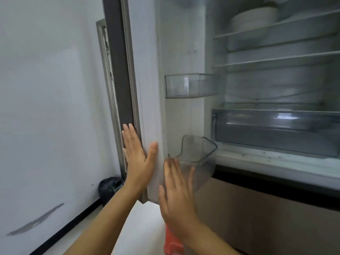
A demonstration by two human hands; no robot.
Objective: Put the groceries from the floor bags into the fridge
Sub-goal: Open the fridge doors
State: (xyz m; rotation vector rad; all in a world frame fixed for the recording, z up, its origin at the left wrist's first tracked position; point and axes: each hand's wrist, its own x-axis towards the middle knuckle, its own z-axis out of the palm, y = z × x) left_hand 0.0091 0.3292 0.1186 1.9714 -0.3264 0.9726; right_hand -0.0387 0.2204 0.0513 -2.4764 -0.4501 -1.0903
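Fridge door (pixel 147 89) stands swung open on my left, its white edge toward me, and both my hands are at its lower end. My left hand (pixel 138 157) lies flat with straight fingers on the dark outer face of the door, while its thumb reaches round onto the white edge, so the door edge sits in the fork between thumb and fingers. My right hand (pixel 177 197) is spread too, fingers straight and close together, palm turned toward the inner side of the door just below the lower door bin (pixel 198 153); whether it presses the door or only hovers beside it, I cannot tell. Neither hand holds anything.

That lower bin is clear, smoky plastic with a rounded lip, and looks bare inside. Above it an upper door bin (pixel 191 85), also clear plastic and boxier, shows nothing in it either. Inside the fridge (pixel 211 52), thin glass shelves (pixel 276 60) run across, a pale round bowl-like container (pixel 253 19) sits on the top one, and a translucent grey drawer (pixel 276 129) sits closed at the bottom.

On the floor a dark bag (pixel 110 188) rests against the white wall (pixel 46 107), and something orange-red (pixel 173 243) shows under my right wrist
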